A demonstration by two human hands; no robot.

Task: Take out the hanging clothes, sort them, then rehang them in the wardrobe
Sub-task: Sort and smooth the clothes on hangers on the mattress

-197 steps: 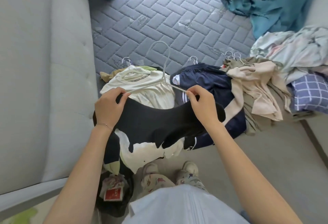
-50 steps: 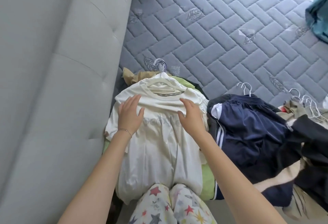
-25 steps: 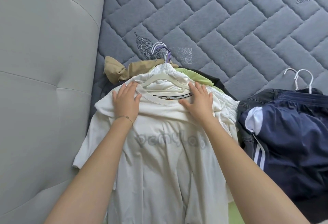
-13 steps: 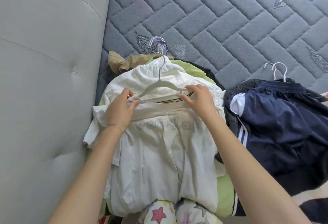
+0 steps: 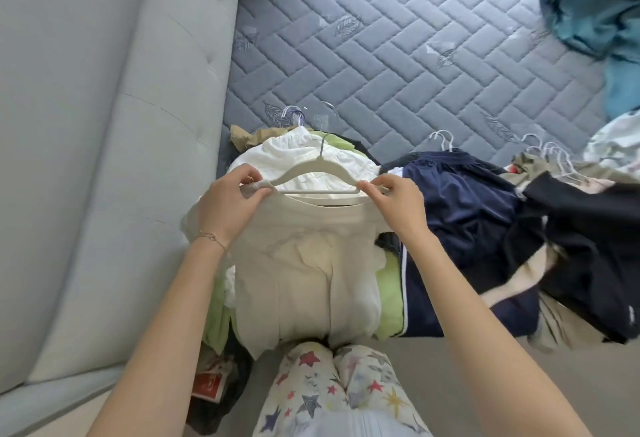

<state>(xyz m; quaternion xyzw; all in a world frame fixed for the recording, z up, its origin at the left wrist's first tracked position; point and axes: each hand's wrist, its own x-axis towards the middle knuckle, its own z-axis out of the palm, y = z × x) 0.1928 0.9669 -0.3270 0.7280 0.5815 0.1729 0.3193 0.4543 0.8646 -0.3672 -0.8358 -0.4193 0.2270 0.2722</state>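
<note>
A cream T-shirt (image 5: 301, 263) hangs on a white hanger (image 5: 311, 176) that I hold up over the left clothes pile. My left hand (image 5: 228, 204) pinches the hanger's left end and the shirt's shoulder. My right hand (image 5: 398, 201) pinches the right end the same way. Under the shirt lie a white garment (image 5: 311, 152), a lime green one (image 5: 389, 305) and a tan one (image 5: 249, 135), all on hangers. A navy garment with white stripes (image 5: 460, 228) lies to the right, next to a black garment (image 5: 588, 246).
A padded grey headboard (image 5: 104, 159) stands on the left. The quilted grey mattress (image 5: 415, 55) stretches toward a window. A teal curtain (image 5: 595, 13) hangs at the upper right. More hangers (image 5: 550, 156) and clothes lie at the right edge. My star-print trouser legs (image 5: 332, 384) are below.
My hands have moved from the shirt's collar out to the hanger's ends and lifted the shirt off the pile. The view has pulled back from the bed.
</note>
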